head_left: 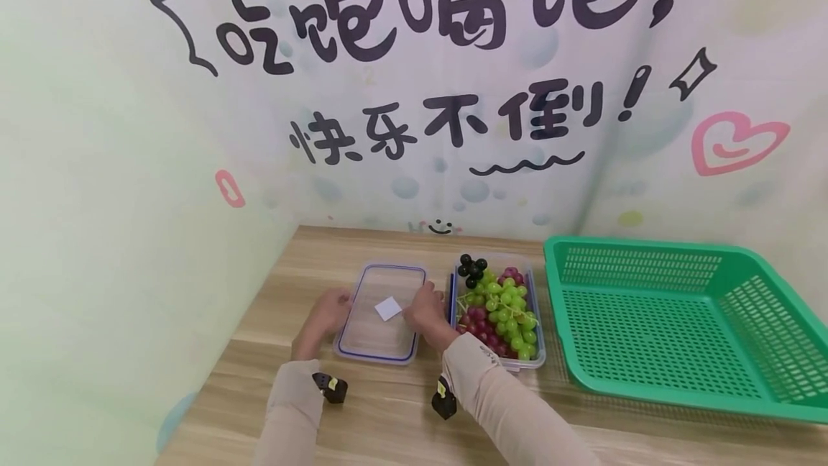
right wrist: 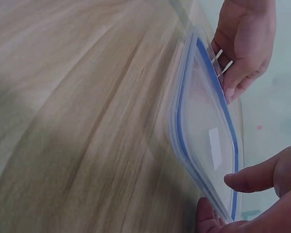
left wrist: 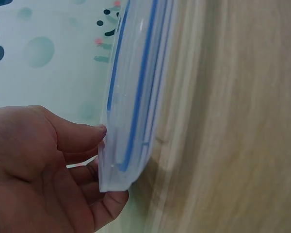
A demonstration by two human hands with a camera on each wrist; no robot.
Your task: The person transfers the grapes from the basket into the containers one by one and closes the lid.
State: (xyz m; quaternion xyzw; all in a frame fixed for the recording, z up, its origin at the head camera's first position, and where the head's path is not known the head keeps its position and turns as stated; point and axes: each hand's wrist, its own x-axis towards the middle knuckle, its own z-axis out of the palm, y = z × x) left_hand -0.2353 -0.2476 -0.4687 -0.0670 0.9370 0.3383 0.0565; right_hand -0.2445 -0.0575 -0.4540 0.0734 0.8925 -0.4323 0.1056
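Observation:
A clear plastic container lid with a blue seal running round its edge lies between my hands, close over the wooden table. On its middle is a small white label. My left hand pinches its left edge, thumb above and fingers curled beneath, as the left wrist view shows of the lid. At the opposite edge, my right hand grips with the thumb on top and fingers underneath. In the right wrist view both hands hold the lid, which looks slim there.
Just right of my right hand stands a clear container filled with green grapes, red grapes and black grapes. Farther right sits a large green plastic basket. A printed cloth hangs behind the wooden table.

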